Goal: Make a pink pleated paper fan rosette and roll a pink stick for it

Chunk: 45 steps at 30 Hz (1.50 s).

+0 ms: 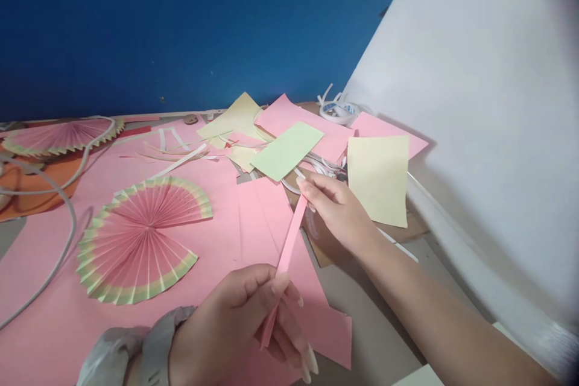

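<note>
A narrow folded strip of pink paper [294,230] stretches between my two hands above the table. My left hand [246,307] pinches it near its lower end between thumb and fingers, and a short tail pokes out below. At the upper end, my right hand [332,205] grips the strip between thumb and forefinger. To the left, a pleated paper fan [145,229], pink with a yellow and green rim, lies spread on large pink paper [226,217]. Just beyond my right hand rests a light green paper rectangle [288,151].
Behind are yellow paper [377,181], more pink sheets [303,123], white strips and a tape roll [338,110]. Another pleated fan [67,136] lies at far left by orange paper [49,184] and a white cable [67,241]. Blue and white walls border the table.
</note>
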### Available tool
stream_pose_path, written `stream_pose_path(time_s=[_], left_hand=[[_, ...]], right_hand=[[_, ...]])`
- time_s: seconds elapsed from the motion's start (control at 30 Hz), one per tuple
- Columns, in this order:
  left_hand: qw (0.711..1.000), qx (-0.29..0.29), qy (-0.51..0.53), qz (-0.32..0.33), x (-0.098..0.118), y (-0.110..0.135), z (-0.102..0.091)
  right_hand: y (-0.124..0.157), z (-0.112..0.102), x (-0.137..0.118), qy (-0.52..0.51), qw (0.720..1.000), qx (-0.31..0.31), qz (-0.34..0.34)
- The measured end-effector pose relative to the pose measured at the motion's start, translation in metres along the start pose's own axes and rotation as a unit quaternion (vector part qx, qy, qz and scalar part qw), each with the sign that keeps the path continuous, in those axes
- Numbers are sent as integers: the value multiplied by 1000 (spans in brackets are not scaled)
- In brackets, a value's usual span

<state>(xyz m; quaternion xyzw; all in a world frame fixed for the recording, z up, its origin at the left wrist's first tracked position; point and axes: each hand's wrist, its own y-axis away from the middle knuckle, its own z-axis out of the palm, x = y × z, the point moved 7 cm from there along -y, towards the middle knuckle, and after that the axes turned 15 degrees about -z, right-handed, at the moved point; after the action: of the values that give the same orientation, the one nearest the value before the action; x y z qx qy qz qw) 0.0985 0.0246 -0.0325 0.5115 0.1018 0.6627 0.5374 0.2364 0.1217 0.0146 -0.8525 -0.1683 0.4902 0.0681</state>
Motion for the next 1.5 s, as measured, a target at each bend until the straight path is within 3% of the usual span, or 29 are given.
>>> stream_pose_path(time_s=[0.4, 0.63, 0.9, 0.97, 1.1, 1.23, 1.33, 1.5], left_hand=[[998, -48, 20, -27, 0, 0, 9], [999, -36, 25, -27, -2, 3, 8], [996, -90, 23, -15, -2, 7, 17], [998, -58, -5, -14, -3, 5, 12], [995, 74, -65, -19, -6, 0, -7], [987, 119, -109, 11, -4, 0, -11], [989, 90, -114, 34, 0, 4, -4], [996, -56, -62, 38, 1, 15, 16]], right_hand=[[-1, -3, -1, -1, 1000, 8, 1], [-3, -7, 0, -3, 1000, 26, -6], [-3, -7, 1, -14, 1000, 25, -8], [-2, -9, 2, -28, 999, 38, -1], [0, -13, 8, -60, 995, 68, 30], [1, -17, 10, -59, 994, 81, 38], [0, -19, 11, -46, 995, 80, 39], [-3, -11, 1, -34, 999, 13, -3]])
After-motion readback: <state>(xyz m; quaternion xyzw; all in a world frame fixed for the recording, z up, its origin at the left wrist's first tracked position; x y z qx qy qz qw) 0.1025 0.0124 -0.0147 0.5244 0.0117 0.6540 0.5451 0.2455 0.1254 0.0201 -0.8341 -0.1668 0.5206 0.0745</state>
